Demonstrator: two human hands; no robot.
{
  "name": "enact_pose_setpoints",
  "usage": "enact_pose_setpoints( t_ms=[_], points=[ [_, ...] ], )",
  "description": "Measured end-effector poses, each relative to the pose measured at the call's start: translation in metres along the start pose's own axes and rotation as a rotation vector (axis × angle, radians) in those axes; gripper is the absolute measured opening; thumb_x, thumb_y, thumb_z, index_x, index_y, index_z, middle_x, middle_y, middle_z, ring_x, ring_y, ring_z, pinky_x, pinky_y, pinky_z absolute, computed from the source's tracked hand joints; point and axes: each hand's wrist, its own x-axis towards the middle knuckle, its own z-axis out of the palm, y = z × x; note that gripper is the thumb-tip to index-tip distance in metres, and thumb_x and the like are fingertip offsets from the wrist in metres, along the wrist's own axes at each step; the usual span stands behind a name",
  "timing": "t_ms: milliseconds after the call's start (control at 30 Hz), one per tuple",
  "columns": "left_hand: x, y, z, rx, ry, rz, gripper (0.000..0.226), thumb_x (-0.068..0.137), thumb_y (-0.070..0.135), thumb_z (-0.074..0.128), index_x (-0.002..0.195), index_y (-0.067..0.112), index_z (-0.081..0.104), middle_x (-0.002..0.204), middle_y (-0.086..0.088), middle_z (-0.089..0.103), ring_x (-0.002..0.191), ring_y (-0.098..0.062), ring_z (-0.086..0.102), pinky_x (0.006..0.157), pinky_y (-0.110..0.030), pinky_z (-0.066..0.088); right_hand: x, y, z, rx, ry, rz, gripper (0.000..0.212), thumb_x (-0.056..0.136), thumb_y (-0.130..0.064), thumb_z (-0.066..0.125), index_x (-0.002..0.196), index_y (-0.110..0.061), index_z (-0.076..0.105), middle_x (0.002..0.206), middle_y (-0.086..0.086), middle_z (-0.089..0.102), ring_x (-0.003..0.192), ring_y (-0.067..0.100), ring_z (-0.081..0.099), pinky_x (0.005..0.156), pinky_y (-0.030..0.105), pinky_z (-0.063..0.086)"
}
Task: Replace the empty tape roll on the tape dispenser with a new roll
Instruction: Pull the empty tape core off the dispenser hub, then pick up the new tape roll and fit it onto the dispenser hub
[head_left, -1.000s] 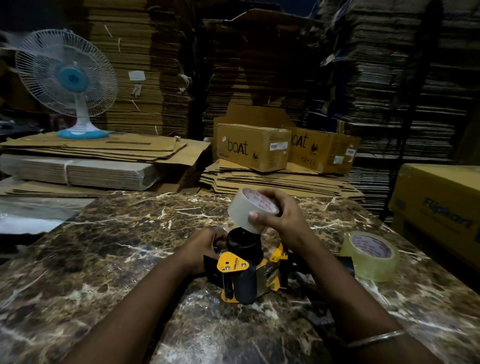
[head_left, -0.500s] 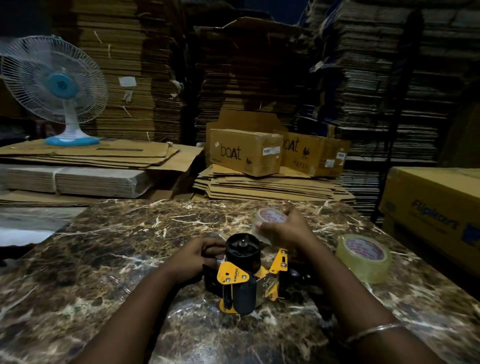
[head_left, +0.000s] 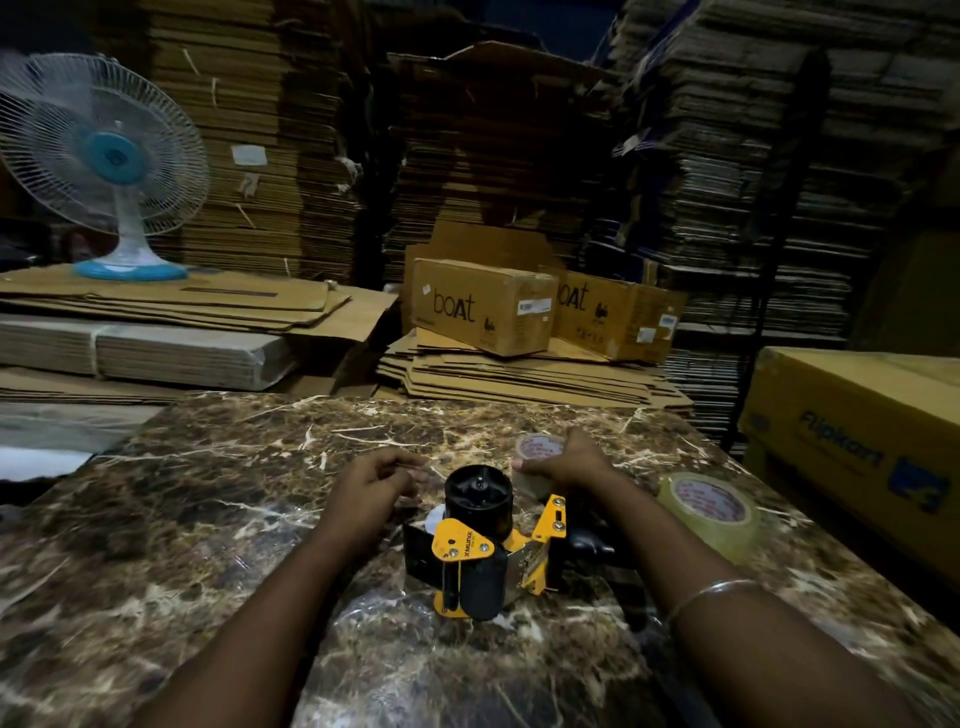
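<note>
The yellow and black tape dispenser (head_left: 488, 556) lies on the marble table (head_left: 208, 519), its bare black spool hub (head_left: 478, 491) pointing up. Just behind the hub, my right hand (head_left: 566, 462) rests on the table, fingers closed on the empty tape roll (head_left: 537, 457), a whitish core with red print. My left hand (head_left: 371, 480) hovers left of the dispenser, fingers loosely curled, holding nothing. A full roll of clear tape (head_left: 711, 512) lies flat on the table to the right of my right forearm.
A yellow Flipkart carton (head_left: 857, 441) stands at the table's right edge. Behind the table are flattened cardboard stacks, two "boAt" boxes (head_left: 483, 306) and a white and blue table fan (head_left: 104, 161) at the far left.
My right hand has lifted the empty roll off the hub and lowered it to the table behind the dispenser. My left hand has come off the dispenser.
</note>
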Motion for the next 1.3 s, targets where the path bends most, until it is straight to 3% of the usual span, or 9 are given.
enact_pose_setpoints(
  t_ms=[133, 233, 300, 400, 533, 700, 867, 1033, 1300],
  points=[
    [-0.003, 0.007, 0.005, -0.007, -0.002, 0.04, 0.016, 0.096, 0.013, 0.06, 0.091, 0.008, 0.074, 0.085, -0.017, 0.075, 0.076, -0.03, 0.068, 0.06, -0.038, 0.054, -0.014, 0.001, -0.007, 0.052, 0.016, -0.061, 0.092, 0.079, -0.045, 0.081, 0.148, -0.01, 0.032, 0.141, 0.019, 0.049, 0.108, 0.033, 0.058, 0.074, 0.042, 0.06],
    [-0.008, 0.018, 0.009, 0.114, -0.023, 0.103, 0.02, 0.096, 0.021, 0.06, 0.086, 0.01, 0.074, 0.081, -0.009, 0.076, 0.07, -0.019, 0.067, 0.056, -0.028, 0.048, -0.029, 0.006, -0.016, -0.062, 0.103, -0.14, 0.062, 0.086, -0.05, 0.072, 0.128, -0.009, 0.053, 0.116, 0.011, 0.063, 0.08, 0.021, 0.062, 0.055, 0.03, 0.052],
    [-0.01, 0.026, 0.011, 0.173, -0.02, 0.137, 0.019, 0.096, 0.02, 0.06, 0.089, 0.01, 0.073, 0.082, -0.009, 0.075, 0.065, -0.012, 0.065, 0.054, -0.021, 0.044, -0.038, 0.011, -0.021, -0.171, 0.134, -0.144, 0.047, 0.086, -0.052, 0.068, 0.108, -0.011, 0.061, 0.096, 0.009, 0.068, 0.075, 0.021, 0.064, 0.066, 0.039, 0.059],
    [-0.012, 0.034, 0.014, 0.259, -0.007, 0.142, 0.018, 0.094, 0.027, 0.062, 0.087, 0.015, 0.074, 0.084, -0.009, 0.076, 0.066, -0.012, 0.066, 0.058, -0.025, 0.046, -0.051, 0.017, -0.027, -0.304, 0.18, -0.142, 0.046, 0.084, -0.051, 0.067, 0.105, -0.011, 0.063, 0.101, 0.009, 0.068, 0.091, 0.027, 0.066, 0.084, 0.043, 0.058],
    [-0.015, 0.044, 0.018, 0.355, 0.048, 0.104, 0.029, 0.08, 0.05, 0.063, 0.081, 0.024, 0.074, 0.079, -0.001, 0.076, 0.075, -0.02, 0.07, 0.075, -0.043, 0.058, -0.068, 0.022, -0.032, -0.234, 0.112, -0.225, 0.033, 0.087, -0.046, 0.068, 0.094, -0.014, 0.067, 0.095, 0.006, 0.069, 0.088, 0.025, 0.065, 0.08, 0.04, 0.055],
    [-0.022, 0.054, 0.026, 0.519, -0.026, 0.083, 0.026, 0.08, 0.048, 0.07, 0.085, 0.024, 0.074, 0.088, 0.002, 0.073, 0.081, -0.018, 0.066, 0.078, -0.036, 0.054, -0.085, 0.032, -0.032, -0.083, -0.119, -0.236, 0.032, 0.084, -0.03, 0.072, 0.057, -0.014, 0.068, 0.061, 0.003, 0.066, 0.062, 0.021, 0.061, 0.067, 0.034, 0.044],
    [-0.024, 0.06, 0.027, 0.595, -0.108, 0.042, 0.046, 0.066, 0.06, 0.06, 0.094, 0.028, 0.077, 0.101, 0.003, 0.074, 0.093, -0.021, 0.066, 0.086, -0.041, 0.054, -0.109, 0.025, -0.04, -0.052, -0.262, -0.231, 0.026, 0.085, -0.031, 0.079, 0.09, -0.006, 0.073, 0.071, -0.001, 0.068, 0.071, 0.015, 0.062, 0.063, 0.027, 0.044],
    [-0.025, 0.061, 0.027, 0.559, -0.176, 0.026, 0.036, 0.074, 0.05, 0.06, 0.092, 0.023, 0.077, 0.103, 0.0, 0.073, 0.094, -0.022, 0.064, 0.088, -0.041, 0.053, -0.133, 0.03, -0.038, 0.011, -0.3, -0.144, 0.032, 0.08, -0.041, 0.081, 0.07, -0.013, 0.069, 0.064, -0.001, 0.067, 0.056, 0.012, 0.061, 0.05, 0.022, 0.043],
    [-0.023, 0.064, 0.038, 0.364, -0.116, 0.045, 0.022, 0.081, 0.039, 0.059, 0.074, 0.023, 0.074, 0.091, -0.001, 0.076, 0.09, -0.021, 0.068, 0.09, -0.05, 0.054, -0.164, 0.034, -0.015, 0.213, -0.312, -0.168, 0.043, 0.081, -0.038, 0.082, 0.079, 0.003, 0.067, 0.059, 0.012, 0.061, 0.033, 0.013, 0.049, 0.037, 0.016, 0.033]
  ],
)
